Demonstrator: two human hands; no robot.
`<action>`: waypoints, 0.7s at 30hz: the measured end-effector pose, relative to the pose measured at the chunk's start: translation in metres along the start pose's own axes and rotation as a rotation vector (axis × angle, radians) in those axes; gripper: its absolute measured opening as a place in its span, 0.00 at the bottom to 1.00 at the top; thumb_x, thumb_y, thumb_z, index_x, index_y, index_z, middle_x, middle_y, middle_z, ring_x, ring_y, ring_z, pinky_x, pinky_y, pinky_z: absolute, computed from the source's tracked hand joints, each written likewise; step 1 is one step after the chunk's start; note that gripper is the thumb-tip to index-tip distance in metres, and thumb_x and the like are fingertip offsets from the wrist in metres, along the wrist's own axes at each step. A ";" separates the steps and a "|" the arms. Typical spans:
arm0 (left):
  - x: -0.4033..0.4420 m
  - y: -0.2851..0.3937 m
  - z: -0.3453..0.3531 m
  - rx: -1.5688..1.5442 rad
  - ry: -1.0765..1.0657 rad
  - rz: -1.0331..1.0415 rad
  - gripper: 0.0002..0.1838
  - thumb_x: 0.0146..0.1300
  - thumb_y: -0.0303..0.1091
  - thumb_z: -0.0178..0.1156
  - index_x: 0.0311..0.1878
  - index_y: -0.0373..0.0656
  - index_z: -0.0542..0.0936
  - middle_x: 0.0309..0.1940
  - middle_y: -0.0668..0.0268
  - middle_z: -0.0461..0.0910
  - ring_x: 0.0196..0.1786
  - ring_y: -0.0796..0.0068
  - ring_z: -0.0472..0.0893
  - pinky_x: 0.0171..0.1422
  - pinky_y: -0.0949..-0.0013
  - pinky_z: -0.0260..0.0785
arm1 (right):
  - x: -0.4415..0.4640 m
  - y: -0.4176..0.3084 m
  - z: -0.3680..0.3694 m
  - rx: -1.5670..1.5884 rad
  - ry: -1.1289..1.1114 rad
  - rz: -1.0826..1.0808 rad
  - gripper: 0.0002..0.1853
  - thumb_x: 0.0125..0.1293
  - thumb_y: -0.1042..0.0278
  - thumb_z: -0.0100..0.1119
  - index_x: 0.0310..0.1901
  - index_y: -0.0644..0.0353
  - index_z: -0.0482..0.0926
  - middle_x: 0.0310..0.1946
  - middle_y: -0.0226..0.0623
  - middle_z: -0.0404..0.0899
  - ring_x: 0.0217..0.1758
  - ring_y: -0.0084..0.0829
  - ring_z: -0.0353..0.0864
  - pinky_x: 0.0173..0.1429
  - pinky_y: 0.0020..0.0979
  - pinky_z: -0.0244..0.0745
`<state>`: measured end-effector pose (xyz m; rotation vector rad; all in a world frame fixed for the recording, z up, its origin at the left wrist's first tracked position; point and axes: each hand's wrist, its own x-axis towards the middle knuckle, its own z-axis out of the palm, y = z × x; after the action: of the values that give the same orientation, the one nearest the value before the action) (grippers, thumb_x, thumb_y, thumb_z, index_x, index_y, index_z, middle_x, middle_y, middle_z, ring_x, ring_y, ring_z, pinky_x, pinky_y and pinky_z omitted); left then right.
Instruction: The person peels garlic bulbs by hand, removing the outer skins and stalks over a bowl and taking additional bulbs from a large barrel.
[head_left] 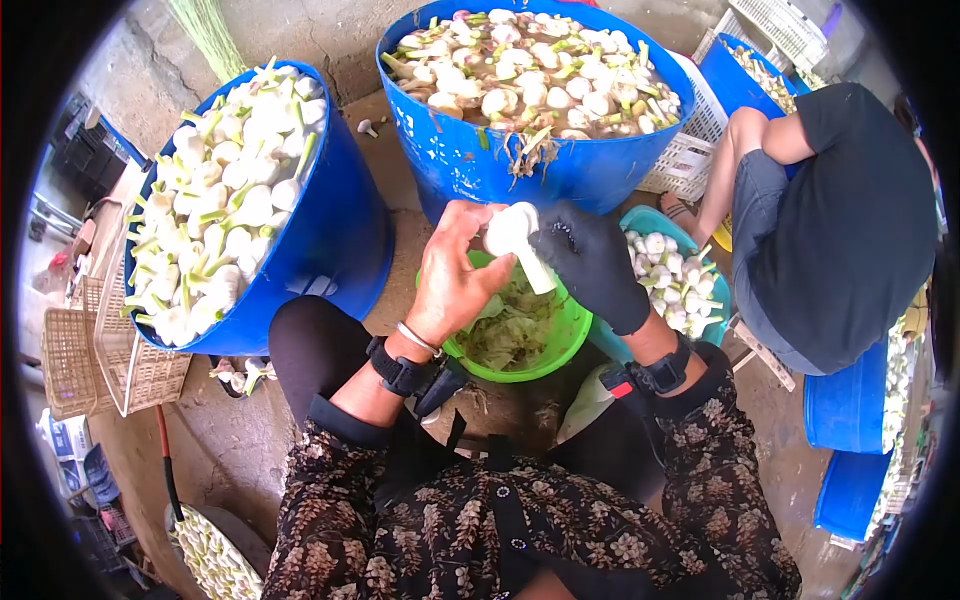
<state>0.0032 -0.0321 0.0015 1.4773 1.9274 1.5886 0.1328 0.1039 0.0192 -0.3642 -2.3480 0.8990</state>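
A white garlic bulb [511,228] with a pale stem pointing down and right is held between my two hands. My left hand [452,270] is bare and has its fingers closed on the bulb's left side. On the right side, my right hand [598,262], in a black glove, also grips it; its fingertips are partly hidden. Below both hands is a bright green basin [574,345] with peeled skins and leaves [510,325] in it. A teal basin [716,290] of garlic bulbs stands just right of my right hand.
Big blue tubs of garlic stand at the left [350,215] and ahead [450,165]. A co-worker [840,230] sits bent over at the right, near more blue tubs [845,400]. Plastic crates [70,360] lie at the left, above a basket of garlic [212,555].
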 end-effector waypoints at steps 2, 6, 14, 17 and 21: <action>0.001 -0.004 0.002 -0.183 0.022 -0.056 0.21 0.54 0.17 0.62 0.53 0.34 0.75 0.47 0.67 0.74 0.50 0.74 0.78 0.58 0.70 0.71 | -0.001 0.004 0.004 0.135 0.040 -0.006 0.08 0.58 0.68 0.65 0.32 0.60 0.75 0.22 0.40 0.77 0.23 0.36 0.78 0.31 0.33 0.71; 0.001 -0.002 0.010 -0.580 0.006 -0.240 0.21 0.56 0.17 0.59 0.55 0.34 0.75 0.47 0.65 0.79 0.49 0.74 0.79 0.57 0.70 0.72 | -0.002 0.017 0.019 0.395 0.175 -0.001 0.06 0.58 0.72 0.63 0.31 0.61 0.74 0.21 0.39 0.74 0.21 0.31 0.74 0.29 0.32 0.69; 0.012 -0.010 0.002 -0.939 0.112 -0.414 0.19 0.60 0.16 0.54 0.56 0.33 0.73 0.49 0.58 0.81 0.47 0.69 0.82 0.54 0.67 0.76 | -0.004 0.008 -0.006 0.138 0.016 -0.087 0.06 0.57 0.72 0.62 0.32 0.61 0.75 0.20 0.41 0.74 0.20 0.38 0.75 0.27 0.33 0.68; 0.013 -0.016 -0.010 -1.132 0.123 -0.378 0.20 0.59 0.15 0.54 0.56 0.33 0.74 0.49 0.59 0.81 0.49 0.69 0.82 0.56 0.66 0.75 | -0.012 0.008 -0.008 0.054 -0.243 -0.139 0.08 0.58 0.66 0.61 0.34 0.60 0.75 0.22 0.43 0.76 0.24 0.44 0.78 0.29 0.39 0.70; 0.014 -0.019 -0.022 -1.230 0.103 -0.348 0.20 0.61 0.19 0.55 0.58 0.34 0.73 0.51 0.58 0.80 0.50 0.68 0.82 0.56 0.65 0.75 | -0.047 0.035 0.032 -0.400 -0.648 -0.180 0.15 0.59 0.64 0.61 0.46 0.59 0.77 0.29 0.42 0.80 0.29 0.43 0.80 0.34 0.39 0.73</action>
<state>-0.0291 -0.0320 -0.0003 0.5045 0.7546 2.0317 0.1510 0.0920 -0.0435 -0.0001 -3.1059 0.4962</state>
